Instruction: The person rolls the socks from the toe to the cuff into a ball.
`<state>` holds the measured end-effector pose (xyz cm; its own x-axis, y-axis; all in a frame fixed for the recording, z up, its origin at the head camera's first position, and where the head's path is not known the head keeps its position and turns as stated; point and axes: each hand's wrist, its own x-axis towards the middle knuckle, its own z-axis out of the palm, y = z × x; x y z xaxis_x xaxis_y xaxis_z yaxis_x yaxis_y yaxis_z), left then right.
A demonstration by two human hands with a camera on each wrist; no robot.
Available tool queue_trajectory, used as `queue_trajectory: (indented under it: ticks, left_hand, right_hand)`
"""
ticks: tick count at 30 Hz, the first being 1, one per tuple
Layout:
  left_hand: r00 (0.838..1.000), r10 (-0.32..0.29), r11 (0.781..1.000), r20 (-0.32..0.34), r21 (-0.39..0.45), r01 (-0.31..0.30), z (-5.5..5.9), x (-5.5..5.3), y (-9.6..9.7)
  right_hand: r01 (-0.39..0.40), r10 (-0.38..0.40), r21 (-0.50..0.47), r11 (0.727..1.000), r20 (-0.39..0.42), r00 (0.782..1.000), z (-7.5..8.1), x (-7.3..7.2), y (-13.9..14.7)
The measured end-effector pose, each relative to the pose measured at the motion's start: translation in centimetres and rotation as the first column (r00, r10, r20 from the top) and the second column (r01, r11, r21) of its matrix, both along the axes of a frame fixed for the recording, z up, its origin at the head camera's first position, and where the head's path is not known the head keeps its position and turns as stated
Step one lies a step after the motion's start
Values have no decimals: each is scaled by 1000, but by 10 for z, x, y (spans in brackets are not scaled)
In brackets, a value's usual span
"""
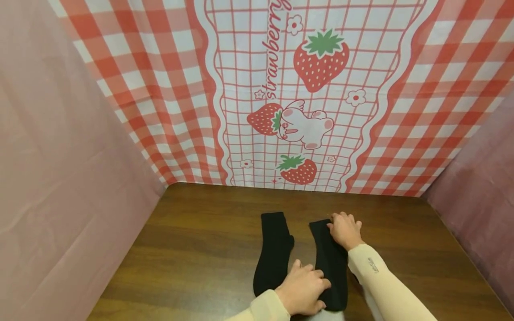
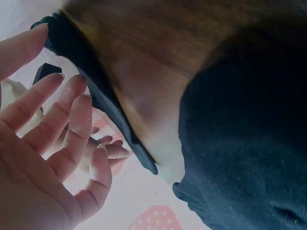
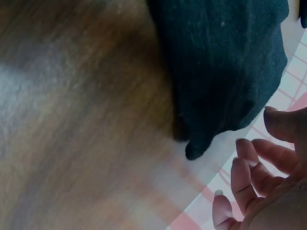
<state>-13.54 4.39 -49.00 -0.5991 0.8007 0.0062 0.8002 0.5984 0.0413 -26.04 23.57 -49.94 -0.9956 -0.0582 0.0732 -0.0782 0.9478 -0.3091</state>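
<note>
Brn wood tbl [image 1: 192,249] w/ socks [image 1: 274,254], R/W backdrop [image 1: 257,62], pink sides [image 1: 76,169]

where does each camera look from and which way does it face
Head: worn on the head, facing forward and down at table, socks and cloth; left hand, right hand, sleeves show.
Left wrist: worn there, facing socks past the left hand, cloth beyond; right hand partly shows.
Right wrist: worn there, facing a sock and table, cloth beyond; right hand shows.
Shared: both wrist views show the right hand.
</note>
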Motion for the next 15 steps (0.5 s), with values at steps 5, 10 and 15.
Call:
queue_trajectory:
  ticks: [5, 10, 15]
  left_hand:
    - [999, -25, 1000, 30, -8, 26, -3, 0, 1]
    - [999, -48, 999, 12, -17, 48, -7, 0, 2]
    - [998, -65, 998, 24, -18, 65, -11, 0, 2]
  right_hand:
    - [0, 1, 0, 1000, 26, 1000, -2, -1, -1]
    - [-4, 4, 10, 1000, 48, 999, -7, -3, -1]
    - [-1, 1, 8, 1000, 67, 998, -9, -6, 0]
